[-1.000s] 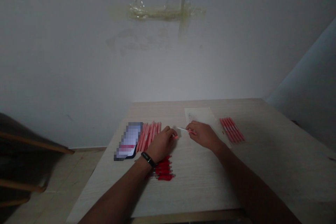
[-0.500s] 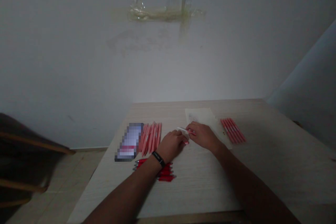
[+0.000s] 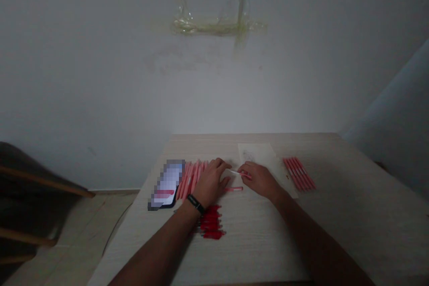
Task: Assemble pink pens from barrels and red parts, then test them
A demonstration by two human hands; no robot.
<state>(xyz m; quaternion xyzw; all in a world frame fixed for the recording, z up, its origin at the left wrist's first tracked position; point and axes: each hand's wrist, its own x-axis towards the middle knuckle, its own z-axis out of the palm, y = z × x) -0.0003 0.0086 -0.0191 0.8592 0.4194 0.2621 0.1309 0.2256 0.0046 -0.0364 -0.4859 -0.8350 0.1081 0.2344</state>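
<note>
My right hand (image 3: 258, 178) is closed on a thin pink and white pen (image 3: 238, 173), whose pale end points left. My left hand (image 3: 212, 179) is open, thumb and fingers apart around the pen's left side, with nothing held. Beneath its thumb a pink pen part (image 3: 236, 188) lies on the table. Several pink pens (image 3: 188, 181) lie side by side just left of my left hand. Nearer to me, by my left wrist, is a group of red pens (image 3: 212, 222). Another row of pink pens (image 3: 299, 173) lies to the right.
A phone (image 3: 166, 185) with a lit, blurred screen lies at the table's left edge. Behind my right hand a paper sheet (image 3: 264, 154) rests on the pale wooden table (image 3: 254, 237). The wall (image 3: 214, 94) stands beyond, and dark chair-like furniture (image 3: 27, 205) is at left.
My left hand has let go and shifted left, its fingers opening. The pink part beneath it now shows on the table. My right hand still holds the pen. The view has tilted slightly.
</note>
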